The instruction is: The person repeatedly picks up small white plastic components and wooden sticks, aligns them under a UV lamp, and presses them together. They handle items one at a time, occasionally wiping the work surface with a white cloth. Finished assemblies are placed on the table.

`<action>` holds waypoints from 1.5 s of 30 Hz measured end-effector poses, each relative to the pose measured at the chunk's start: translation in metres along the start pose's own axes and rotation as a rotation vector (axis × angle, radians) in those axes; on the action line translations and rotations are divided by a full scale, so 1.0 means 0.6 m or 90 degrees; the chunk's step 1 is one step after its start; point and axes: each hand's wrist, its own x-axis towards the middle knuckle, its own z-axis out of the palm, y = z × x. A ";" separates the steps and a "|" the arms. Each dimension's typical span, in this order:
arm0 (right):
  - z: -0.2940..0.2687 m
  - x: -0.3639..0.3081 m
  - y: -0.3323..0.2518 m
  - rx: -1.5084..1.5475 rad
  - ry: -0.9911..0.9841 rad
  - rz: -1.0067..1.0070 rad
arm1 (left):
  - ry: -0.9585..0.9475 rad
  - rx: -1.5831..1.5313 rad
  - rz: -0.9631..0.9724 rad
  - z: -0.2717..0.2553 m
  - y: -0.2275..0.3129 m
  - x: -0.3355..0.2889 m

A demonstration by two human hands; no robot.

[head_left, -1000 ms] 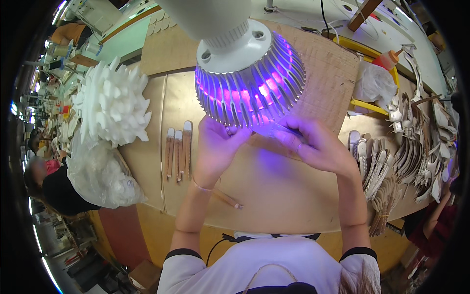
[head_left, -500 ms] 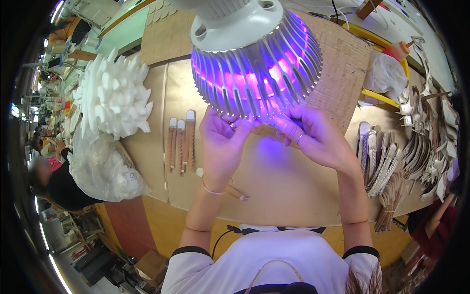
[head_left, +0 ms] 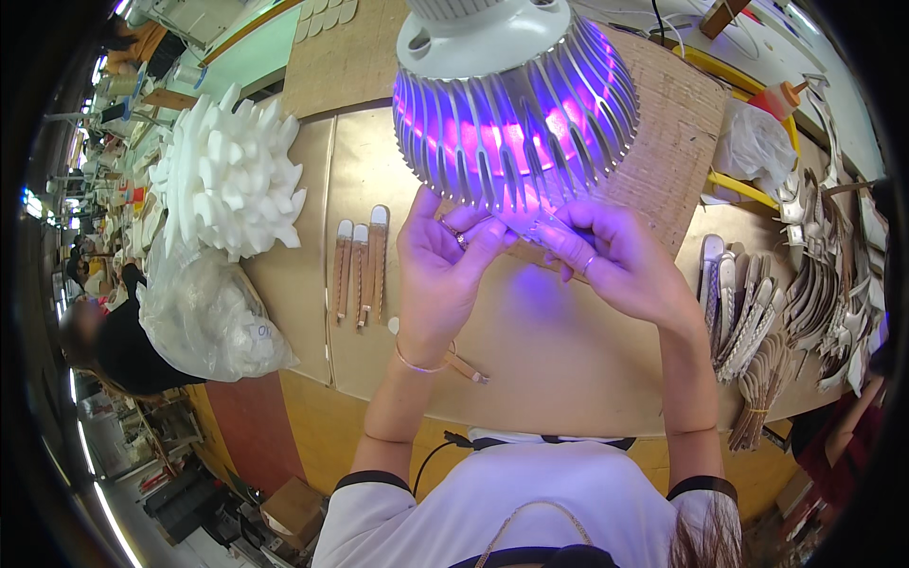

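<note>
Beneath a finned lamp (head_left: 516, 114) that glows purple, my two hands meet at the fingertips. My left hand (head_left: 450, 260) is closed, its thumb pressed toward the fingers at the edge of a small pale piece (head_left: 516, 222). From the other side my right hand (head_left: 620, 256) pinches the same piece; glare and fingers hide what kind it is. Left of my left hand, several brown braided straps with whitish rounded ends (head_left: 379, 251) lie side by side. Another brown strap (head_left: 464, 366) lies partly hidden under my left wrist.
White foam pieces (head_left: 232, 185) and a clear plastic bag (head_left: 213, 317) stand at left. Braided straps (head_left: 743, 303) and a banded tan bundle (head_left: 759, 388) lie at right. Behind them are a yellow tray (head_left: 743, 189) and an orange-red bottle (head_left: 776, 99). Cardboard (head_left: 677, 123) lies under the lamp.
The whole view has shifted slightly, with the lamp now further right and higher. My fingers have moved a little apart, and more of the pale piece shows between them.
</note>
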 end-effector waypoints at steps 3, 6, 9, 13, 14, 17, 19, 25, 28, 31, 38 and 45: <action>-0.004 0.002 0.002 0.048 -0.037 -0.002 | -0.002 -0.010 -0.017 -0.003 0.003 0.000; -0.004 0.003 0.002 0.085 -0.065 -0.021 | 0.000 -0.012 -0.034 -0.005 0.004 0.000; -0.004 -0.003 -0.004 0.086 -0.081 -0.014 | -0.010 -0.021 -0.028 -0.005 0.004 0.000; -0.005 -0.016 -0.009 0.096 -0.081 0.014 | 0.001 -0.021 -0.020 -0.006 0.004 -0.003; -0.005 -0.017 -0.008 0.122 -0.089 -0.020 | 0.006 -0.015 -0.027 -0.006 0.003 -0.004; 0.009 -0.006 0.003 0.097 -0.030 -0.001 | -0.003 -0.037 -0.011 -0.007 0.000 -0.006; 0.009 -0.006 0.007 0.068 -0.036 -0.038 | 0.008 -0.022 0.001 -0.006 -0.004 -0.006; 0.011 -0.013 0.001 0.057 -0.029 -0.031 | 0.040 0.067 0.058 -0.005 -0.006 -0.005; 0.013 -0.006 0.003 0.053 -0.008 -0.029 | 0.039 0.014 0.038 0.001 -0.003 -0.008; 0.011 -0.003 0.007 0.046 -0.003 -0.023 | 0.039 -0.004 0.035 0.007 0.001 -0.011; 0.009 -0.004 0.009 0.050 -0.001 -0.023 | 0.042 0.007 0.042 0.005 0.002 -0.011; 0.015 -0.002 0.010 0.075 0.021 -0.049 | 0.031 -0.011 0.028 0.006 0.005 -0.012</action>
